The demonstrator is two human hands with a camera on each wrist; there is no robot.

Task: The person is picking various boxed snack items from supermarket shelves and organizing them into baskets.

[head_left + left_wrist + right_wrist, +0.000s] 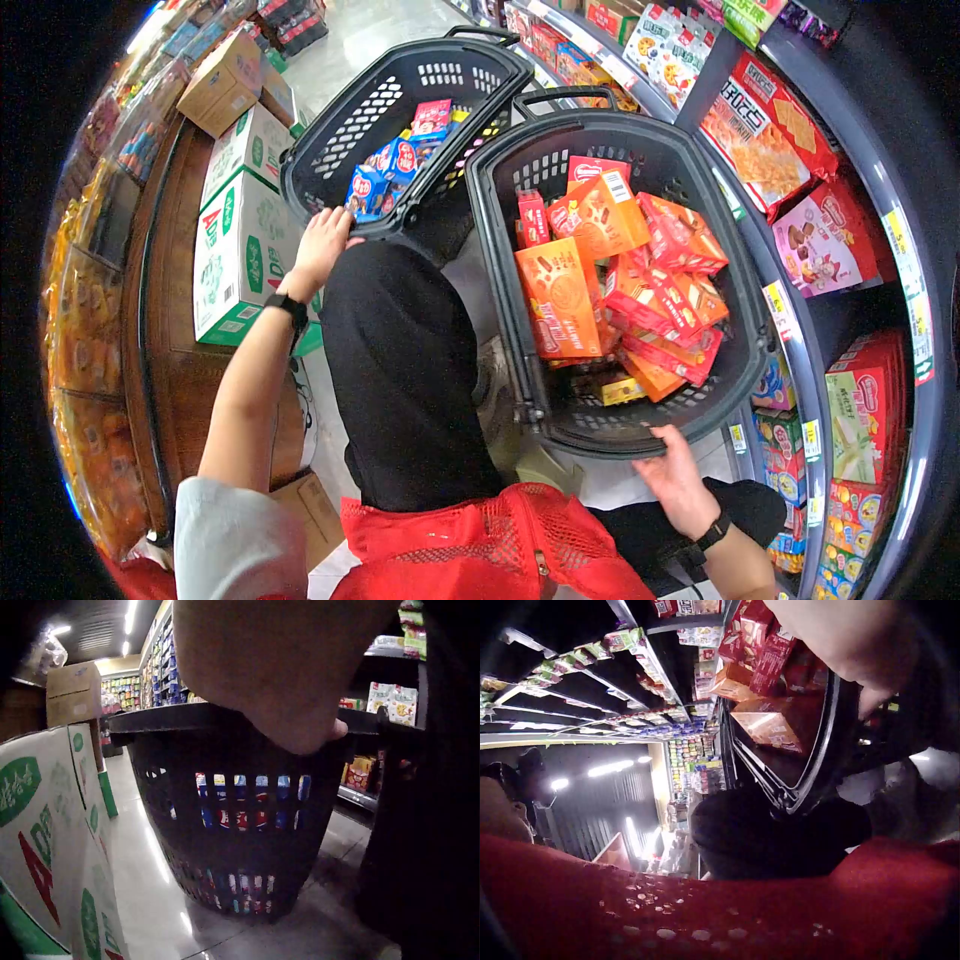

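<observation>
Two dark plastic shopping baskets stand before me. My left hand grips the near rim of the left basket, its thumb outside the wall in the left wrist view. Several blue packs and a pink pack lie inside that basket. At the near rim of the right basket, my right hand holds the edge, with its thumb under the rim. Red boxes and orange boxes are heaped in this basket, along with a small yellow pack.
Shelves of snack packs run close along the right. On the left, white and green cartons stand beside a brown wooden display stand, with a cardboard box farther back. My black-trousered knee is between the baskets.
</observation>
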